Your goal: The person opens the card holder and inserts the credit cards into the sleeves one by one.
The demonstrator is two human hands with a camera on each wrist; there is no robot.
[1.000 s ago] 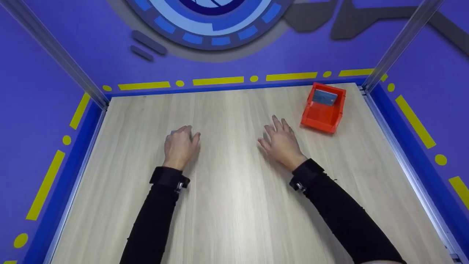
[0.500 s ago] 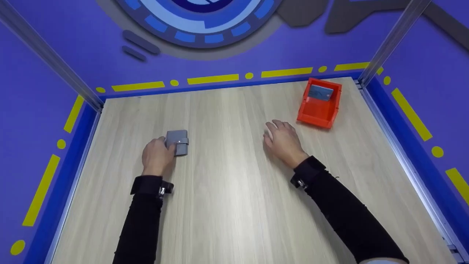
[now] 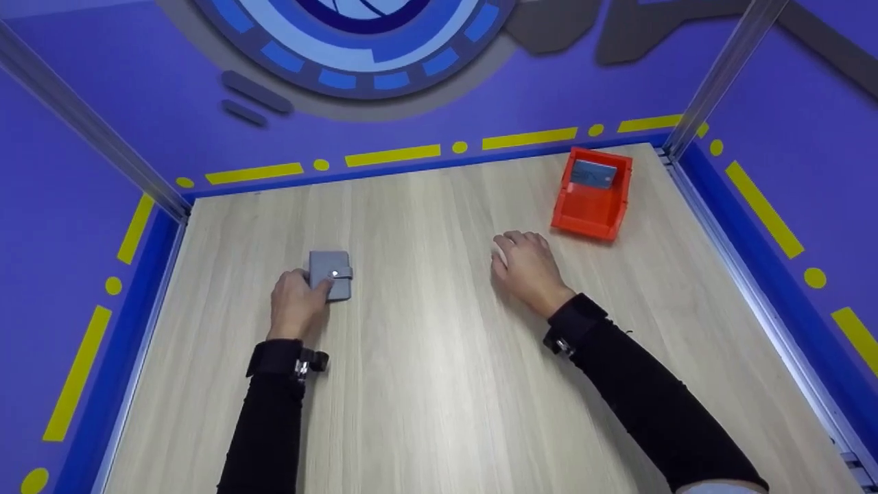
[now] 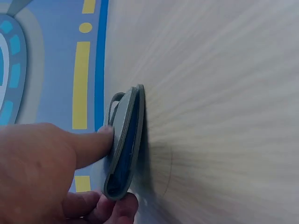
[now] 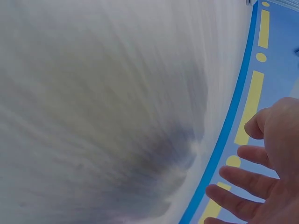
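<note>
A grey card wallet (image 3: 330, 264) with a snap strap lies on the left part of the table. My left hand (image 3: 296, 302) grips it at its left edge. In the left wrist view, the thumb presses on the upper cover of the wallet (image 4: 124, 135) while fingertips (image 4: 124, 207) sit at its folded spine. Blue shows between the covers. Right of the middle, my right hand (image 3: 529, 269) hovers or rests near the tabletop with loosely bent fingers. Nothing is in it; in the right wrist view the fingers (image 5: 250, 182) are spread apart.
A red open bin (image 3: 590, 209) stands at the back right, beyond my right hand. Inside it a bluish-grey card (image 3: 593, 174) leans on the back wall. Blue-purple panels (image 3: 384, 130) border the wooden table (image 3: 425, 343) at the back and sides.
My left hand has gone from over the wallet to its left edge, uncovering it, and now pinches that edge. The right hand's fingers have curled in slightly. The head view has shifted a little.
</note>
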